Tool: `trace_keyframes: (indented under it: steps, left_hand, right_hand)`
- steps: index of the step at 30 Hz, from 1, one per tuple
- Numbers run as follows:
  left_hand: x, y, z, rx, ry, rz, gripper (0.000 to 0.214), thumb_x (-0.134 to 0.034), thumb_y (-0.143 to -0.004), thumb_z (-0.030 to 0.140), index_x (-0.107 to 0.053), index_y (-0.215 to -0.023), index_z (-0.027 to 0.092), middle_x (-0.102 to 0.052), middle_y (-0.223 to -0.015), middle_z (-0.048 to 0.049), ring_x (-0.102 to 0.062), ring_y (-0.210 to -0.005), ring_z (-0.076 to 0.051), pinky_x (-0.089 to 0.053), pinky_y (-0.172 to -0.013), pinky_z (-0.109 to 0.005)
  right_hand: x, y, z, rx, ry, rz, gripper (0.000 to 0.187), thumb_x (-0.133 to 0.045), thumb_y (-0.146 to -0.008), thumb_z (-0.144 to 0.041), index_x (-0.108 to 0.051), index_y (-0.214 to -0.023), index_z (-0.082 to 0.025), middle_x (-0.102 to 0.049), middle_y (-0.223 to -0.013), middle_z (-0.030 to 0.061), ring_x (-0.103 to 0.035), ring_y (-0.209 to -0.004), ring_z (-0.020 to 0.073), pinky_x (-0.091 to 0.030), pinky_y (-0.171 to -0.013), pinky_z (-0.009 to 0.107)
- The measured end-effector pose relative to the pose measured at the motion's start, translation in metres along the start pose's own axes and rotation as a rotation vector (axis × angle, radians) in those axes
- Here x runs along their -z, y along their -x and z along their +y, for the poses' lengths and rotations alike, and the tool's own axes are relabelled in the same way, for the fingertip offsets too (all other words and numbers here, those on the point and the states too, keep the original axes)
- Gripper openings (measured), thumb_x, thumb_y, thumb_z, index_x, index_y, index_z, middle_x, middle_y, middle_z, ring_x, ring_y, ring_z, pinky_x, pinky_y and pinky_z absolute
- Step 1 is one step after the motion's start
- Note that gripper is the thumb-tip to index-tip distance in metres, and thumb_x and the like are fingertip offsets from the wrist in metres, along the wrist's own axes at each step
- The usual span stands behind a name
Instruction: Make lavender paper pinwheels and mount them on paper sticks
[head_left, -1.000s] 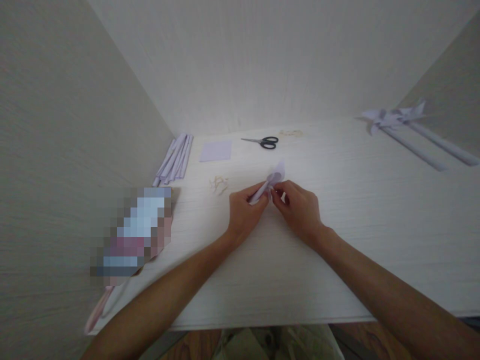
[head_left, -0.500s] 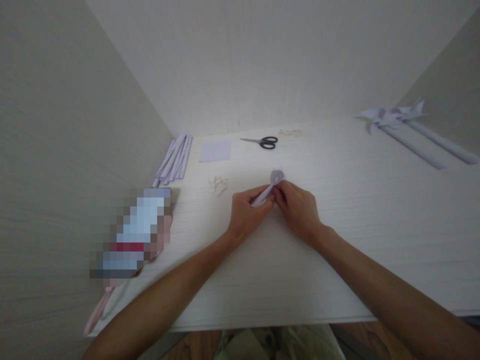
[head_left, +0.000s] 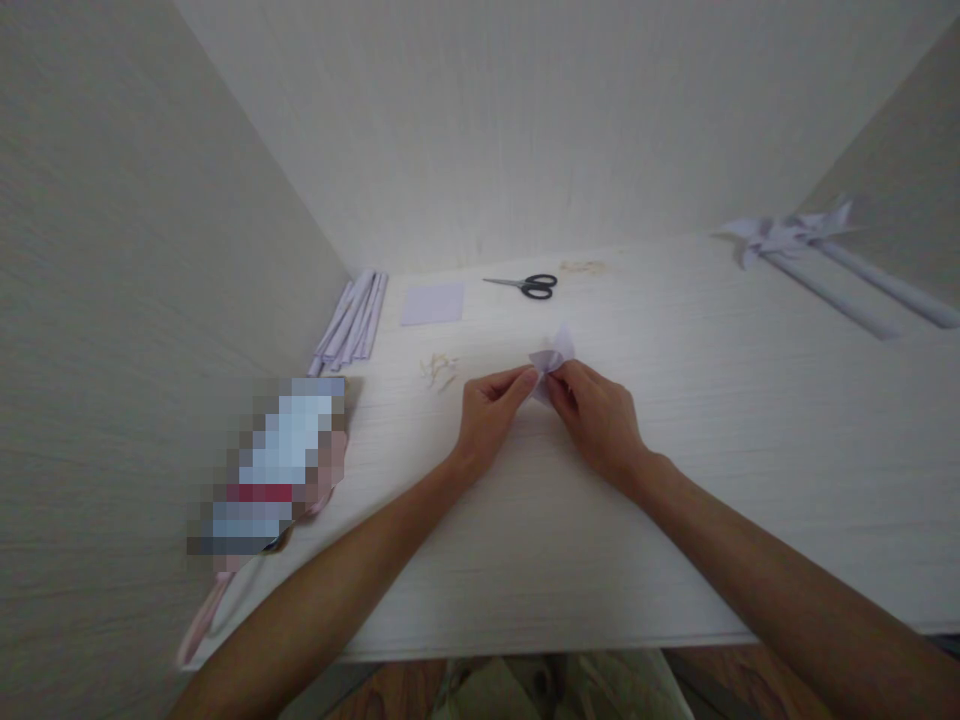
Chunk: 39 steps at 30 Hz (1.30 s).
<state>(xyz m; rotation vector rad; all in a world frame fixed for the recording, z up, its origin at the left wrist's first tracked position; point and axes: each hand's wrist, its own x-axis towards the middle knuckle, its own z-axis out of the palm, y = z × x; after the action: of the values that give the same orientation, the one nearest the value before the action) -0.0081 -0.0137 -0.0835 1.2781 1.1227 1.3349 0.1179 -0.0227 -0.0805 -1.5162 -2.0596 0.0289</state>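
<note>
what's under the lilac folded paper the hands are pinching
Only the white wood-grain table shows below the small folded lilac paper piece. The left hand and right hand pinch its lower end, so their fingers cover that part and whether it touches the table.

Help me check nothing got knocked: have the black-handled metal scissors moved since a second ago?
No. The black-handled metal scissors lie where they did, with the same gap to the pale lilac square paper sheet on their left.

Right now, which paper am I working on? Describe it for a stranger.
On the white table, nearer than the black-handled scissors, a small folded lilac paper is pinched between left hand and right hand. Unlike the flat lilac square farther back, it is creased and pointed.
</note>
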Motion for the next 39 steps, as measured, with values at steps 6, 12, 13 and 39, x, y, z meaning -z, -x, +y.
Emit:
trace_keyframes:
  steps: [6,12,13,39]
  left_hand:
    - [-0.0007,-0.0002,-0.0006,0.016,0.003,0.012,0.023,-0.061,-0.064,0.031,-0.067,-0.080,0.017,-0.067,-0.084,-0.0030,-0.060,-0.079,-0.015,-0.046,-0.076,-0.030]
    - [-0.0009,-0.0006,0.0012,0.031,0.003,0.022,0.020,-0.061,-0.064,0.029,-0.067,-0.078,0.017,-0.067,-0.082,-0.0028,-0.060,-0.078,-0.015,-0.046,-0.077,-0.030]
    - [-0.0008,-0.0007,0.0012,0.033,0.008,0.020,0.020,-0.061,-0.063,0.029,-0.067,-0.078,0.017,-0.068,-0.082,-0.0027,-0.060,-0.078,-0.015,-0.046,-0.077,-0.030]
    - [0.0003,-0.0017,-0.0030,0.032,0.111,-0.040,0.019,-0.061,-0.064,0.031,-0.067,-0.079,0.020,-0.068,-0.081,-0.0008,-0.060,-0.076,-0.012,-0.045,-0.077,-0.027]
  right_hand:
    - [0.0006,0.0005,0.0001,0.007,-0.023,-0.003,0.021,-0.034,-0.083,-0.028,-0.051,-0.075,-0.017,-0.058,-0.072,0.0039,-0.049,-0.056,0.0132,-0.026,-0.048,0.023]
    - [0.0005,-0.0001,0.0003,0.019,-0.037,0.009,0.021,-0.035,-0.083,-0.028,-0.051,-0.075,-0.017,-0.058,-0.071,0.0039,-0.048,-0.056,0.0127,-0.027,-0.048,0.023]
    - [0.0007,-0.0001,0.0002,0.021,-0.039,0.011,0.021,-0.034,-0.083,-0.028,-0.051,-0.075,-0.017,-0.058,-0.071,0.0038,-0.048,-0.056,0.0126,-0.027,-0.049,0.023]
    - [0.0034,0.0016,0.0004,-0.008,-0.126,0.026,0.019,-0.034,-0.083,-0.025,-0.048,-0.074,-0.017,-0.055,-0.070,0.0033,-0.046,-0.056,0.0126,-0.029,-0.051,0.023]
